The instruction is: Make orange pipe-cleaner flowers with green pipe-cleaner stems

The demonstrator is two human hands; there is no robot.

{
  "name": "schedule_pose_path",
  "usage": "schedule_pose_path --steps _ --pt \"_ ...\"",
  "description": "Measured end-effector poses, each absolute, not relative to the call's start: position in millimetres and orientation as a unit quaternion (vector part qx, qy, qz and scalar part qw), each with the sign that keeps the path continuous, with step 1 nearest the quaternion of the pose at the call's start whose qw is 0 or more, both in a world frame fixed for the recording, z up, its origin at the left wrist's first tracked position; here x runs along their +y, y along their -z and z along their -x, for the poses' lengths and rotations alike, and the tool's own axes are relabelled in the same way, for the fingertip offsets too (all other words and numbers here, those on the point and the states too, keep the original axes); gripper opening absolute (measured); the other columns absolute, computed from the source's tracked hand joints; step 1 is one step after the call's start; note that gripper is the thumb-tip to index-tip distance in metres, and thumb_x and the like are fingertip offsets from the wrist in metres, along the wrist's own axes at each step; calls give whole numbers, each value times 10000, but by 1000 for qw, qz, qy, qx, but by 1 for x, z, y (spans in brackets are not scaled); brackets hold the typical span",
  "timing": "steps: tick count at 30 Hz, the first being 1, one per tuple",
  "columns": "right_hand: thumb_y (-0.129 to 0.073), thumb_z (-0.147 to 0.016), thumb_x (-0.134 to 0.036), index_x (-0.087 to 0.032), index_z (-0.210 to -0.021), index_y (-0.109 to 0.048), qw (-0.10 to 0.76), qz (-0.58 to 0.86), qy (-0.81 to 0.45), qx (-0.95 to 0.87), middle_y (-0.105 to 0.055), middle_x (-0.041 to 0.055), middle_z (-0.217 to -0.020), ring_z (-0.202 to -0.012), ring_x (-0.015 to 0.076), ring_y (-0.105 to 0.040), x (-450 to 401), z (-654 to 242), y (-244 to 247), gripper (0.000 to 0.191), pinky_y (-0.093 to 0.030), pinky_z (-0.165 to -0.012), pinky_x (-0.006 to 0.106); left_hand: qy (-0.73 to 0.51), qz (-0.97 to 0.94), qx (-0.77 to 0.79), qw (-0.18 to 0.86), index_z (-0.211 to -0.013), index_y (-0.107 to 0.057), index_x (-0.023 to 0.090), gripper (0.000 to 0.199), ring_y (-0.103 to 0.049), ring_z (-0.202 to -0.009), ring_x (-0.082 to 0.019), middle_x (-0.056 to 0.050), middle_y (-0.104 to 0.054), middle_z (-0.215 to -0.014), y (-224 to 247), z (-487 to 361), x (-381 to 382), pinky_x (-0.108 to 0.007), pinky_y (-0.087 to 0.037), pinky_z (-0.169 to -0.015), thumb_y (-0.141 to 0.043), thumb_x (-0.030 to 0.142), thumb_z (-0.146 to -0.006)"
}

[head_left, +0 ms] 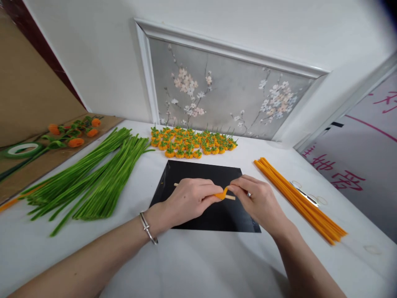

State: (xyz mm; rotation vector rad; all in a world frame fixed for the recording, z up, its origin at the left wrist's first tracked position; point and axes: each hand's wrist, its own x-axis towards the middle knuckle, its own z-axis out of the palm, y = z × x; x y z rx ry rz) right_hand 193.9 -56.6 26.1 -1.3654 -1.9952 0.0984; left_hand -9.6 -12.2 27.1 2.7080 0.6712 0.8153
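Yellow strip (223,193) bends across the slanting wooden stick (230,198); both hands' grips pinch it.

Between my forearms (102,252), the near stretch of white table (186,265) leaves me room. A bare strip also runs between the black mat (204,219) and the orange stems (297,200) on my right; past those lie a metal tool (307,196) and thin loops (322,200). The green stems (102,186) block my low path leftward, save a gap beside the mat. Beyond it, clustered orange pieces (189,142) bar most of the way to the wall (93,62).
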Motion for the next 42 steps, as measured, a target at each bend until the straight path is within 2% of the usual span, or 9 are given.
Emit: schedule_pose_path --steps 4,10,14,19,24,30,34,38,42 --pt "-458 -935 -196 -210 -799 -627 315 526 -67 -787 -591 -6 -707 -625 121 -551 -56 -196 -25 217 -430 -604 236 -316 -907 246 134 -1025 -664 212 177 -628 -723 -120 -2 -688 -813 -29 9 -13 -208 -459 -635 -539 204 -899" --pt "-426 -914 -119 -204 -846 -611 261 502 -80 -821 -588 5 -740 -648 135 -569 -57 -194 -25 215 -433 -600 244 -350 -891 252 142 -1154 -627 230 272 -646 -758 -132 -8 -711 -879 -28 8 -13 -225 -487 -653 -568 220 -889" --pt "-428 -941 -159 -193 -821 -612 236 492 -71 -835 -577 10 -747 -635 127 -558 -59 -191 -24 223 -429 -591 240 -336 -895 255 146 -1149 -642 221 262 -642 -777 -131 -18 -700 -892 -26 9 -11 -227 -489 -667 -528 205 -914" --pt "-427 -944 -175 -201 -912 -619 212 505 -21 -836 -565 11 -743 -619 133 -548 -62 -188 -25 196 -413 -584 243 -316 -891 291 150 -1157 -632 233 277 -645 -825 -139 -12 -695 -940 -24 10 -8 -239 -496 -724 -510 175 -915" --pt "-427 -944 -179 -197 -832 -614 198 512 -5 -836 -554 5 -710 -580 124 -529 -62 -187 -27 219 -379 -549 234 -299 -895 302 135 -1150 -633 243 254 -638 -804 -130 7 -692 -911 -27 9 -9 -225 -472 -699 -511 242 -928" --pt "-462 -934 -201 -204 -864 -611 178 527 -13 -831 -562 -4 -709 -574 126 -522 -65 -187 -31 165 -345 -533 246 -302 -889 323 118 -1043 -676 269 204 -628 -768 -112 38 -689 -854 -31 10 -9 -211 -434 -658 -503 264 -935" --pt "-453 -937 -193 -198 -846 -618 157 522 -3 -838 -575 6 -706 -604 138 -539 -69 -185 -34 189 -338 -558 258 -312 -884 333 97 -1043 -670 277 201 -632 -784 -108 45 -697 -876 -27 12 -5 -210 -435 -683 -497 285 -940" --pt "-435 -951 -197 -179 -823 -637 174 491 29 -853 -579 13 -674 -580 139 -518 -70 -184 -34 240 -333 -575 270 -289 -897 330 53 -1049 -662 262 204 -637 -799 -134 24 -698 -866 -23 12 -3 -229 -446 -695 -491 292 -943" --pt "-419 -967 -212 -167 -877 -654 236 466 66 -850 -603 21 -679 -569 132 -510 -67 -185 -32 255 -346 -591 271 -276 -909 310 26 -1021 -668 237 198 -642 -789 -142 4 -694 -837 -21 11 -5 -229 -458 -678 -491 279 -942"
